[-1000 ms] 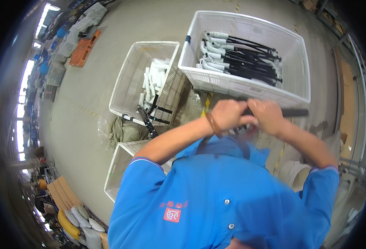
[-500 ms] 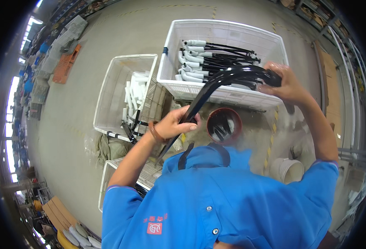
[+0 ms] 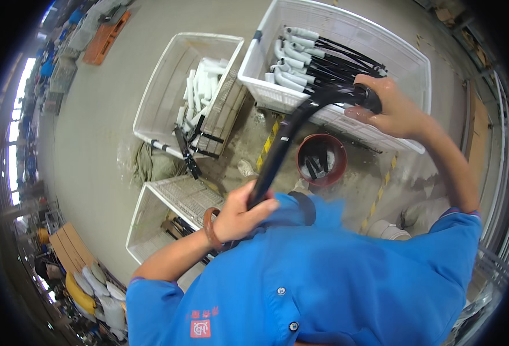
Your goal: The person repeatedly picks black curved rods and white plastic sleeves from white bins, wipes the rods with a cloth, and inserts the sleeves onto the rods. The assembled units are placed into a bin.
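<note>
A black bent tube (image 3: 281, 138) is held aloft before the large white crate (image 3: 260, 92), its straight length slanting from lower left to upper right, then curving rightward. The left hand (image 3: 235, 216) has its fingers grasping the lower part; the right hand (image 3: 390, 109) grips the curved end between thumb and fingers.

Floor (image 3: 93, 132): we saw grey, stained ground beneath everything.
Striped tape (image 3: 269, 143): we found yellow-and-black bands along it.
Red bucket (image 3: 343, 153): we saw it standing beside the tape.
White bucket (image 3: 386, 229): we spotted it farther right.
Olive sack (image 3: 161, 164): we saw it slumped, crumpled, at left.
</note>
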`<state>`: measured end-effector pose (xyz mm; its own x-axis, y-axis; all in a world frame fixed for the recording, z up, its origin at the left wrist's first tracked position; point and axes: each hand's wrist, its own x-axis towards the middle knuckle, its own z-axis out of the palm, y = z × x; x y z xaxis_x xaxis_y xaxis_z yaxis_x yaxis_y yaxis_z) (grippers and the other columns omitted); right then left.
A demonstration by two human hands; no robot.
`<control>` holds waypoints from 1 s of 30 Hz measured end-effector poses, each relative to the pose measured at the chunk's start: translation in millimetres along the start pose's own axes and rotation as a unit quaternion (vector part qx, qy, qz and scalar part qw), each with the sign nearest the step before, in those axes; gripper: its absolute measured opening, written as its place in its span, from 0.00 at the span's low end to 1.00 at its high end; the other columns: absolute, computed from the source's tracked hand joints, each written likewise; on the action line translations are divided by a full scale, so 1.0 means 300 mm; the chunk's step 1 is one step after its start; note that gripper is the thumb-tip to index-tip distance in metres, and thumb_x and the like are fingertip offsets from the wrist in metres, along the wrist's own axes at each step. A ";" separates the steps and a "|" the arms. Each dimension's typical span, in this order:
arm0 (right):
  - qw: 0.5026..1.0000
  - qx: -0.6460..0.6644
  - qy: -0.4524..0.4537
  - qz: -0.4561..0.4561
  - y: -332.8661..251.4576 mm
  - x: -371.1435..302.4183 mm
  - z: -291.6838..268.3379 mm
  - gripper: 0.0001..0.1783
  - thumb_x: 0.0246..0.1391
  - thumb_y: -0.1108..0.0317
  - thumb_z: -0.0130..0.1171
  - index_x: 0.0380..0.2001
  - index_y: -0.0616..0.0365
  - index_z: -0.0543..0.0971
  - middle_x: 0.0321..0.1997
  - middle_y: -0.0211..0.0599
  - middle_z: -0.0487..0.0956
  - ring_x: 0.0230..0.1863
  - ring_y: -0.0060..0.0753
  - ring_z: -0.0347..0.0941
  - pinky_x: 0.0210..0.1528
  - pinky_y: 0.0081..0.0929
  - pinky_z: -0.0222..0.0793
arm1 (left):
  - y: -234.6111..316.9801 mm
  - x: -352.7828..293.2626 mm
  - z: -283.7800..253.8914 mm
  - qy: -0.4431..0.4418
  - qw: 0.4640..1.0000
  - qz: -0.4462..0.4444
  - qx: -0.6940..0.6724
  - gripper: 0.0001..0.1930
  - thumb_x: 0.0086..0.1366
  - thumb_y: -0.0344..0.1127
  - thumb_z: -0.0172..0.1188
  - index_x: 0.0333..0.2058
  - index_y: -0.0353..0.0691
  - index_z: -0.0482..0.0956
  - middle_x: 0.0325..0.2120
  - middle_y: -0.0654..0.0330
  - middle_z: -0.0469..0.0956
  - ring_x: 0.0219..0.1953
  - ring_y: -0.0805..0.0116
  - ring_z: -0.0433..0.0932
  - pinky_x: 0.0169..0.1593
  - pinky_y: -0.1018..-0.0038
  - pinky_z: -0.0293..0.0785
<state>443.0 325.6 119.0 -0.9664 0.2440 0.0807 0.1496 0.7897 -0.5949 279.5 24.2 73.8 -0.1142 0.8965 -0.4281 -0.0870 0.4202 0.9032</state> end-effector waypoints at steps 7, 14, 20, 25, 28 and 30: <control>0.930 -0.237 -0.228 -0.161 -0.239 0.400 0.255 0.09 0.42 0.70 0.60 0.28 0.58 0.73 0.20 0.41 0.77 0.28 0.48 0.78 0.29 0.43 0.71 | -0.111 0.097 -0.227 -0.051 0.997 -0.052 -0.038 0.10 0.64 0.36 0.64 0.36 0.37 0.77 0.22 0.72 0.69 0.26 0.86 0.64 0.27 0.80 0.64; 0.853 -0.214 -0.364 -0.308 -0.376 0.682 0.770 0.06 0.50 0.67 0.55 0.30 0.55 0.77 0.28 0.39 0.82 0.32 0.39 0.81 0.31 0.35 0.73 | -0.297 0.076 -0.530 -0.042 0.969 -0.127 -0.208 0.06 0.61 0.31 0.64 0.32 0.35 0.77 0.14 0.68 0.71 0.10 0.82 0.65 0.13 0.81 0.57; 0.845 -0.244 -0.130 -0.457 -0.369 1.261 0.866 0.06 0.45 0.65 0.58 0.27 0.52 0.74 0.27 0.31 0.76 0.35 0.35 0.77 0.36 0.31 0.71 | -0.358 0.030 -0.939 0.023 0.920 -0.088 -0.382 0.07 0.63 0.31 0.62 0.36 0.37 0.73 0.11 0.69 0.65 0.08 0.82 0.60 0.12 0.81 0.54; 0.816 -0.273 -0.247 -0.447 -0.434 1.503 0.970 0.07 0.41 0.68 0.64 0.26 0.54 0.76 0.24 0.34 0.78 0.29 0.40 0.80 0.30 0.36 0.74 | -0.396 0.015 -1.138 0.098 0.936 -0.061 -0.332 0.09 0.63 0.34 0.63 0.34 0.38 0.73 0.11 0.70 0.65 0.08 0.82 0.61 0.12 0.82 0.54; 0.799 -0.257 -0.307 -0.450 -0.474 1.639 1.097 0.09 0.39 0.67 0.66 0.26 0.53 0.77 0.24 0.33 0.78 0.29 0.42 0.80 0.31 0.36 0.74 | -0.471 0.019 -1.218 0.161 0.929 -0.064 -0.328 0.12 0.62 0.38 0.65 0.35 0.39 0.72 0.12 0.70 0.65 0.09 0.83 0.61 0.12 0.81 0.55; 0.785 -0.282 -0.314 -0.454 -0.488 1.715 1.203 0.12 0.38 0.66 0.67 0.28 0.53 0.77 0.27 0.33 0.79 0.33 0.42 0.80 0.36 0.36 0.74 | -0.543 0.027 -1.256 0.227 0.917 -0.077 -0.319 0.14 0.62 0.40 0.66 0.36 0.39 0.72 0.12 0.71 0.65 0.09 0.83 0.61 0.12 0.81 0.55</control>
<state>-151.5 132.5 -41.0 -0.6143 -0.7487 -0.2493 -0.7622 0.6447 -0.0580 -80.3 -89.8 -88.2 -0.4397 0.6206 -0.6492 -0.6822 0.2394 0.6909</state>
